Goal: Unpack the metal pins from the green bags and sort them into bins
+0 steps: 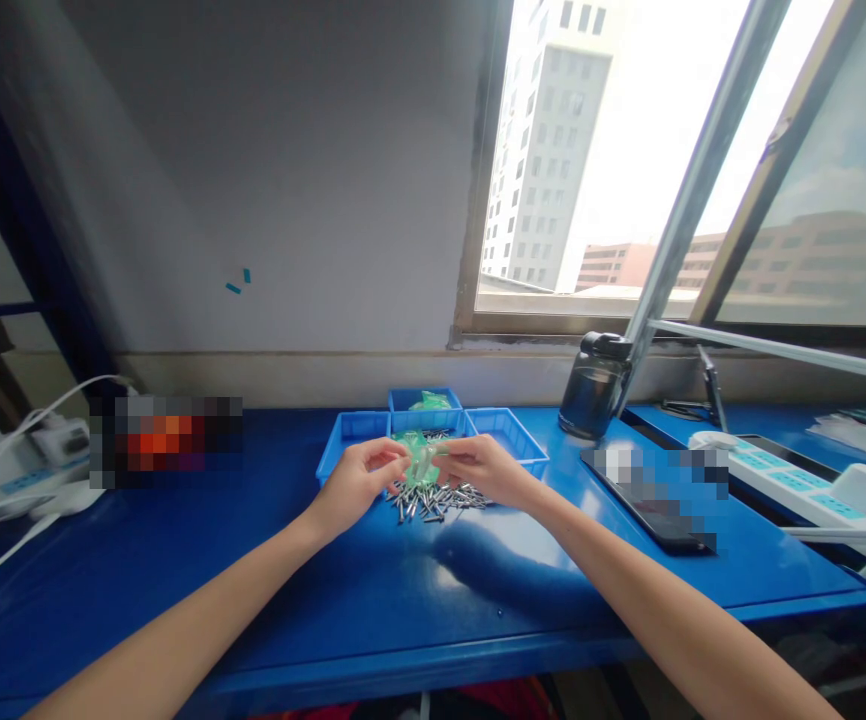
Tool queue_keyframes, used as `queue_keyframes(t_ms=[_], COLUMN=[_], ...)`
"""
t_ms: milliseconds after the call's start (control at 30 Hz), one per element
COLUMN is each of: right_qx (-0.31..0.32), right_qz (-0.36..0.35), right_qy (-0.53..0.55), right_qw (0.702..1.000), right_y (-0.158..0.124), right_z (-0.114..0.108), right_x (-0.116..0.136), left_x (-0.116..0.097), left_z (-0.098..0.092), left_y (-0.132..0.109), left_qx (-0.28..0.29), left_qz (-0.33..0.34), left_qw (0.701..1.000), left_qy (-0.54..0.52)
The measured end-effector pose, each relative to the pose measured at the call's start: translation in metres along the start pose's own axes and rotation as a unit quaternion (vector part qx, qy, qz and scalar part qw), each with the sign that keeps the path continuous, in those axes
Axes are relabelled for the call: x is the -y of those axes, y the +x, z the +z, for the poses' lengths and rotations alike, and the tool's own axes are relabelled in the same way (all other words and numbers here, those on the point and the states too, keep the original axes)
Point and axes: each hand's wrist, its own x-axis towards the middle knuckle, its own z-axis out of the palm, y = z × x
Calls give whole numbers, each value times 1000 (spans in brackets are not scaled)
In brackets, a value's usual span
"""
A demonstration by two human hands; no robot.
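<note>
A small see-through green plastic bag is held up between my two hands, over a loose pile of metal screws on the blue table. My left hand has its fingers curled in at the bag's left side. From the right, my right hand pinches the bag between thumb and fingers. What lies inside the bag is too small to make out. Just behind are blue plastic bins: a left bin, a right bin, and a back bin with more green plastic in it.
A dark bottle stands right of the bins, and a black phone lies nearer on the table. Power strips with white cables lie at far left and far right. A metal pole rises before the window.
</note>
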Motion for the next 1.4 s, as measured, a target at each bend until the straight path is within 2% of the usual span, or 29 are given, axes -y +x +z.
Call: queue_keyframes(t_ms=[133, 300, 400, 700, 833, 900, 1033, 1167, 1300, 1400], right_qx=[-21, -17, -16, -54, -89, -87, -35, -31, -27, -39], right_qz=[-9, 0, -2, -9, -43, -62, -52, -25, -11, 1], right_qy=[34, 60, 70, -18, -102, -127, -56, 28, 96, 104], right_qw=[999, 998, 997, 998, 990, 986, 996, 999, 995, 994], right_y=[0, 1, 1, 3, 3, 2, -1, 0, 2, 3], right_z=[3, -1, -3, 8, 7, 7, 11, 13, 9, 5], right_x=[2, 11, 14, -2, 0, 4, 12, 10, 6, 6], left_x=[2, -2, -3, 9, 10, 9, 4, -1, 1, 3], left_z=[-2, 1, 2, 0, 1, 3, 6, 7, 4, 1], left_y=[2, 1, 0, 4, 4, 3, -3, -7, -4, -1], left_qx=[2, 20, 22, -15, -5, 6, 28, 33, -43, -18], left_qz=[-20, -66, -78, -49, -33, -9, 36, 69, 58, 31], left_qw=[999, 992, 990, 992, 997, 999, 999, 994, 995, 998], left_qy=[-28, -110, -114, -114, -74, -49, 30, 75, 61, 51])
